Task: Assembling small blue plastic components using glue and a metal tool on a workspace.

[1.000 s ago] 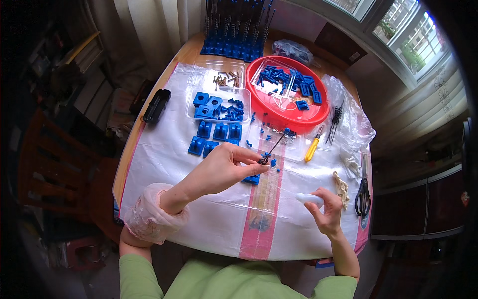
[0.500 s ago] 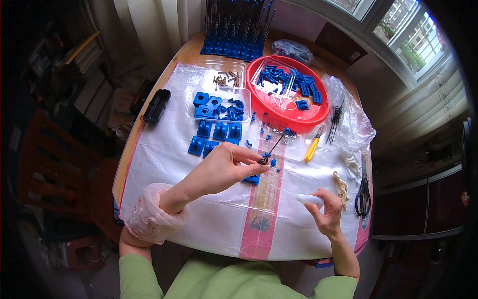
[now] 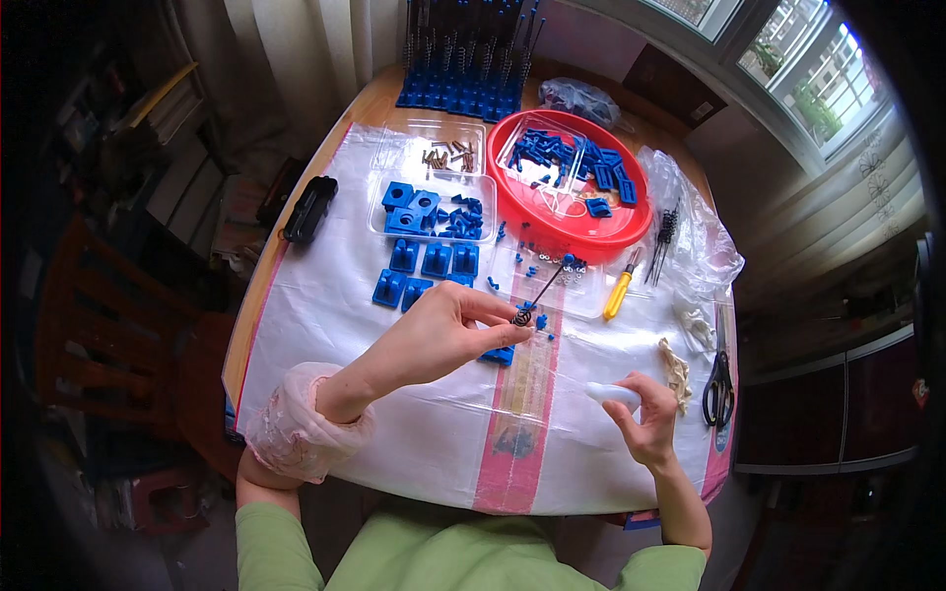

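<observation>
My left hand (image 3: pixel 434 335) is clamping a black coil spring (image 3: pixel 522 316) between thumb and fingers, above the middle of the table (image 3: pixel 360 110). A thin black rod (image 3: pixel 545 288) is running from the spring up and to the right, ending in a blue tip (image 3: pixel 568 258). My right hand (image 3: pixel 645 424) is gripping a small white bottle (image 3: pixel 613 396), nozzle pointing left, well apart from the spring.

A blue block (image 3: pixel 498 356) is showing just below my left fingers. More blue bases (image 3: pixel 436 260) are standing in rows beyond that wrist. Behind them, one clear tray (image 3: pixel 463 184) is holding blue parts, and the next one back is holding brass-coloured pieces (image 3: pixel 453 156).

Red basin (image 3: pixel 636 222) is sitting beyond the spring, carrying more blue parts. Yellow-handled screwdriver (image 3: pixel 618 294) is lying right of the rod; black-handled scissors (image 3: pixel 719 394) are lying near the right edge. At the far end, a cluster of rods with springs (image 3: pixel 461 59) is standing upright in blue bases.
</observation>
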`<state>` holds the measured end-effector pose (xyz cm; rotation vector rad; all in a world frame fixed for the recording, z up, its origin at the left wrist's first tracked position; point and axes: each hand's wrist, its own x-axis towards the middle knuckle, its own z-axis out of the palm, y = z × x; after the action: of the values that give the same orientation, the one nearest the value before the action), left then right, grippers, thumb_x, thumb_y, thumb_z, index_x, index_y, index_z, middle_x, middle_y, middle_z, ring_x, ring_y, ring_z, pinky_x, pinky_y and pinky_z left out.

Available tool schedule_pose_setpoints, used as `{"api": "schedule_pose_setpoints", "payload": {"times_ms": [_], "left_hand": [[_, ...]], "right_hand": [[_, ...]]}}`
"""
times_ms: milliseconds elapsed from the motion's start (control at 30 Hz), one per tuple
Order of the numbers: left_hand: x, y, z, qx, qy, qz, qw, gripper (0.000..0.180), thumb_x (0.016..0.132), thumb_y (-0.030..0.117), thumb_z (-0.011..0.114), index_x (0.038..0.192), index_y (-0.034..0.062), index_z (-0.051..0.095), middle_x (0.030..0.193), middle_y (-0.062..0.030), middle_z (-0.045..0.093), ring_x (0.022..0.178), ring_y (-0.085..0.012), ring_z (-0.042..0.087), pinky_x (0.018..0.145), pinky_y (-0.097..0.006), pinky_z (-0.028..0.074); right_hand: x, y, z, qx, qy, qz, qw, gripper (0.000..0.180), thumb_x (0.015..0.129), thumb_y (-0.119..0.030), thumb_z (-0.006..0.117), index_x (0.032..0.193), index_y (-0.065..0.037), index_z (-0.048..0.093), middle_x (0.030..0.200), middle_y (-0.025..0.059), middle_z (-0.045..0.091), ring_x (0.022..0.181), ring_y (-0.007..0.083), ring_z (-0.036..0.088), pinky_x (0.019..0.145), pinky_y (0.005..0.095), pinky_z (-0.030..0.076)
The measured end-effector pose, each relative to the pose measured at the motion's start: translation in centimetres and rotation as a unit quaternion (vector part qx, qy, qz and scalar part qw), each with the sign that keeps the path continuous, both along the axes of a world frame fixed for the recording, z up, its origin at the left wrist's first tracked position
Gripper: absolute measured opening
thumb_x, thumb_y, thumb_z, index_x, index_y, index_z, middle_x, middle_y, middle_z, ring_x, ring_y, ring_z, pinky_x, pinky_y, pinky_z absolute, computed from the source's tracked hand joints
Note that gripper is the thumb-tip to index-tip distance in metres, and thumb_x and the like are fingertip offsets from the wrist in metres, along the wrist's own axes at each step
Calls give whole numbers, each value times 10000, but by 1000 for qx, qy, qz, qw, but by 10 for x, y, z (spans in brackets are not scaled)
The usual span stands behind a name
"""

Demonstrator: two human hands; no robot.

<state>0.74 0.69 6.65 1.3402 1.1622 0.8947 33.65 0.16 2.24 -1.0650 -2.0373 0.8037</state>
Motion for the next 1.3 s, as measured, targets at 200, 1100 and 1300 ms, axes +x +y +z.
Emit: {"api": "schedule_pose_setpoints", "payload": {"times_ms": [200, 1100, 1300], "left_hand": [[0, 0, 2, -6, -1, -3, 1000, 238, 926, 190, 767, 1111, 41, 785, 708, 87, 608, 620, 0, 397, 531, -202, 274], [0, 0, -1, -5, -11, -3, 1000, 241, 920, 184, 773, 1111, 39, 785, 721, 76, 633, 636, -1, 418, 544, -200, 294], [-1, 0, -2, 3, -8, -2, 1000, 242, 921, 191, 774, 1109, 39, 785, 703, 83, 613, 625, -2, 407, 537, -204, 282]], "right_hand": [[-3, 0, 2, 7, -1, 0, 1000, 166, 796, -68, 782, 879, 37, 685, 723, 101, 618, 638, 183, 604, 597, 299, 439], [2, -1, 5, -4, -4, -4, 1000, 163, 795, -71, 772, 878, 35, 680, 729, 100, 629, 657, 183, 616, 615, 294, 450], [3, -1, 6, -18, 6, -1, 1000, 162, 793, -71, 766, 874, 40, 681, 731, 100, 632, 665, 176, 619, 621, 288, 448]]}}
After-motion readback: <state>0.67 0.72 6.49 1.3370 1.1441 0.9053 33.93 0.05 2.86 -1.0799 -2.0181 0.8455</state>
